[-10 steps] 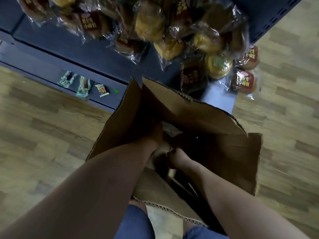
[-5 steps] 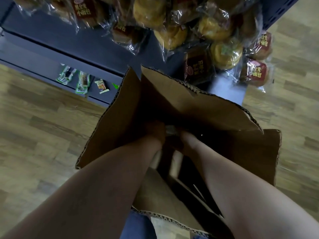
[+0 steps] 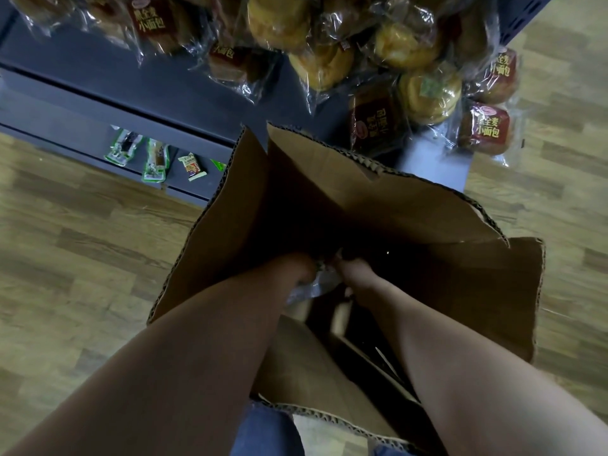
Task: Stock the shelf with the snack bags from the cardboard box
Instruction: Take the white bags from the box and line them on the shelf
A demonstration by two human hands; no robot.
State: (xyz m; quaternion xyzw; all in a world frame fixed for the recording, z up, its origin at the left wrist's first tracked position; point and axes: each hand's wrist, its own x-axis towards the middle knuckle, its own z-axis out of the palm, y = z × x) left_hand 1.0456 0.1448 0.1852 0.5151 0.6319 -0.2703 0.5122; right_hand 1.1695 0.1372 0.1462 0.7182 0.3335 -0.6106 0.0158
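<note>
We have both hands deep in the open brown cardboard box (image 3: pixel 388 205) at 6 o'clock: left hand (image 3: pixel 296 266) and right hand (image 3: pixel 357 273) flank a crinkled clear plastic snack bag (image 3: pixel 316 284); whether our fingers clamp it, we cannot tell. At 12 o'clock the dark grey shelf (image 3: pixel 138 80) holds clear-wrapped bread bags (image 3: pixel 427 93).

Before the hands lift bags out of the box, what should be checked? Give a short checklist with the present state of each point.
1. Both hands inside the box: ok.
2. Left hand touches a clear bag: ok.
3. Right hand grips a bag: cannot tell, too dark.
4. Box flaps open: ok.
5. Free room on the shelf beside the bread bags: ok.
</note>
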